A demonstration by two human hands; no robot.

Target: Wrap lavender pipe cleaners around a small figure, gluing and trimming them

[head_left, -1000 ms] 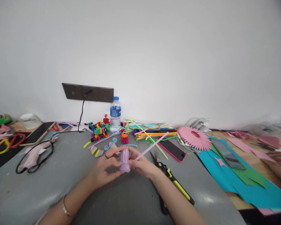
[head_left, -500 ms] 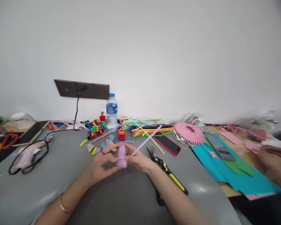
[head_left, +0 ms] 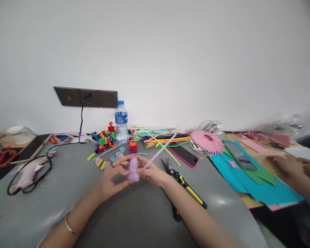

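Note:
Between my hands stands a small lilac column (head_left: 133, 169) of pipe cleaner, wider at its base. My left hand (head_left: 114, 175) grips its left side with thumb and fingers. On the other side, my right hand (head_left: 152, 173) pinches it near the base. A long lilac pipe cleaner (head_left: 161, 151) slants up and right from my right fingers; whether it joins the column is hidden. Just beyond my fingers lie light blue curled pipe cleaners (head_left: 118, 153) and a lilac-and-yellow striped piece (head_left: 102, 163). Pliers-like cutters (head_left: 186, 187) with black-and-yellow handles rest beside my right forearm.
Behind are a water bottle (head_left: 121, 121), colourful pipe-cleaner figures (head_left: 104, 140), a pipe-cleaner pile (head_left: 165, 137) and a pink-edged phone (head_left: 184, 155). A glue gun (head_left: 28, 173) with black cord lies left. At right are a pink pleated paper ring (head_left: 196, 141), blue paper (head_left: 263, 187) and another person's hand (head_left: 290, 167).
The view has shifted slightly, so most things sit a little further left. My hands keep their hold on the lilac column. The other person's hand at right has drawn back from the pink paper.

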